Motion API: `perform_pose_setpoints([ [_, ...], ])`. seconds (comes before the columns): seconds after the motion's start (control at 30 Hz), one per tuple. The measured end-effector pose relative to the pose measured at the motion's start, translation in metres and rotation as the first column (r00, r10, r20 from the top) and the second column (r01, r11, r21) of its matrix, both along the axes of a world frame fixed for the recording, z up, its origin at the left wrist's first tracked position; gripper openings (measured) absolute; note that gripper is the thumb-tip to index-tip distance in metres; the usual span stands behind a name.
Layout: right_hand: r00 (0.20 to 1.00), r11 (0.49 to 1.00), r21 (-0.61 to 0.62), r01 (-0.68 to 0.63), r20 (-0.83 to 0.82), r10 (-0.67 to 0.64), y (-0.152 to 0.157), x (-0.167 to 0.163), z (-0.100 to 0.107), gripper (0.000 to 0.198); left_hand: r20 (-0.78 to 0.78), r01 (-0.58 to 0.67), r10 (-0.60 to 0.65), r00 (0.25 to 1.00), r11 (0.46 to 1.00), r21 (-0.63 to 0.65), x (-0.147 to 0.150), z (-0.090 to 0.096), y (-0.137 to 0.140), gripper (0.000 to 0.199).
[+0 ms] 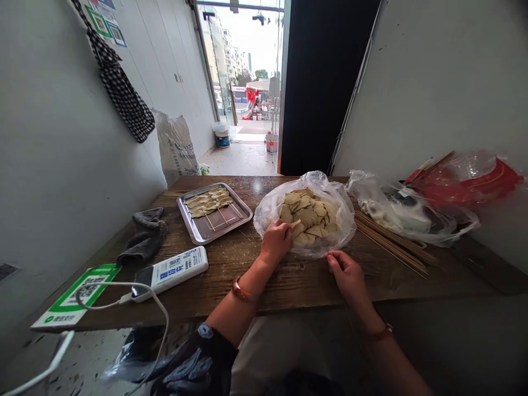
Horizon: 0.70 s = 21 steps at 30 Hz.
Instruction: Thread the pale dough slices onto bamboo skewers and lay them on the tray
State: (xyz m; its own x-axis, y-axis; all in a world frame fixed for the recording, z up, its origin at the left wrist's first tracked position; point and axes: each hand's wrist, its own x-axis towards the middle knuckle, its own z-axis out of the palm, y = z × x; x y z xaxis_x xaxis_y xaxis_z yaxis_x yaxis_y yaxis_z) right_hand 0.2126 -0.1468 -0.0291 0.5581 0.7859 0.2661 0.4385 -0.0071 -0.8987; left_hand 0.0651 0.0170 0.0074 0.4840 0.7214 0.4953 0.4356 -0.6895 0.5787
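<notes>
Frame centre: left hand (277,240) grips pale slice (296,224), long axis near-horizontal, tip rightward. Right hand (345,272), near bag (345,203)'s lower edge: cannot tell grip.

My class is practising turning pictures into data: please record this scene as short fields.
Left hand: seemingly pinching a pale slice at the near left of the bag
Right hand: by the bag's near edge; anything held is unclear
Bag: clear plastic, open, holding more slices
Tray: metal, left of the bag, with skewered slices
Sticks: bundle, right of the bag
Left side: gray cloth, white device with cable
</notes>
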Motion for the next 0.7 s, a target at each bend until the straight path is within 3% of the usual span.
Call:
perform_pose_setpoints([
  [0.07,1.0,1.0,-0.001,0.006,0.008,-0.006,0.0,0.0,-0.001,0.033,0.098,0.011,-0.006,0.995,0.999,-0.051,0.0,0.001,0.001,0.018],
  [0.17,1.0,1.0,0.006,-0.003,0.004,0.003,0.0,0.0,-0.001,0.033,0.291,0.071,0.008,0.957,0.963,-0.262,-0.002,0.002,0.006,0.016],
  [0.27,1.0,1.0,0.02,-0.01,0.004,0.01,-0.001,-0.001,0.0,0.034,0.489,0.229,0.042,0.872,0.846,-0.481,-0.005,0.003,0.01,0.018],
  [0.33,1.0,1.0,0.022,-0.015,0.016,0.015,-0.002,-0.002,0.002,0.034,0.562,0.33,0.05,0.825,0.766,-0.551,-0.006,0.005,0.01,0.023],
  [0.53,0.991,0.996,0.022,-0.083,0.103,0.081,-0.007,-0.012,0.009,0.033,0.636,0.495,0.008,0.772,0.619,-0.609,-0.007,0.012,0.005,0.038],
  [0.7,0.973,0.984,0.029,-0.174,0.162,0.167,-0.006,-0.028,0.009,0.031,0.632,0.479,0.012,0.775,0.641,-0.599,-0.006,0.011,0.004,0.03],
])
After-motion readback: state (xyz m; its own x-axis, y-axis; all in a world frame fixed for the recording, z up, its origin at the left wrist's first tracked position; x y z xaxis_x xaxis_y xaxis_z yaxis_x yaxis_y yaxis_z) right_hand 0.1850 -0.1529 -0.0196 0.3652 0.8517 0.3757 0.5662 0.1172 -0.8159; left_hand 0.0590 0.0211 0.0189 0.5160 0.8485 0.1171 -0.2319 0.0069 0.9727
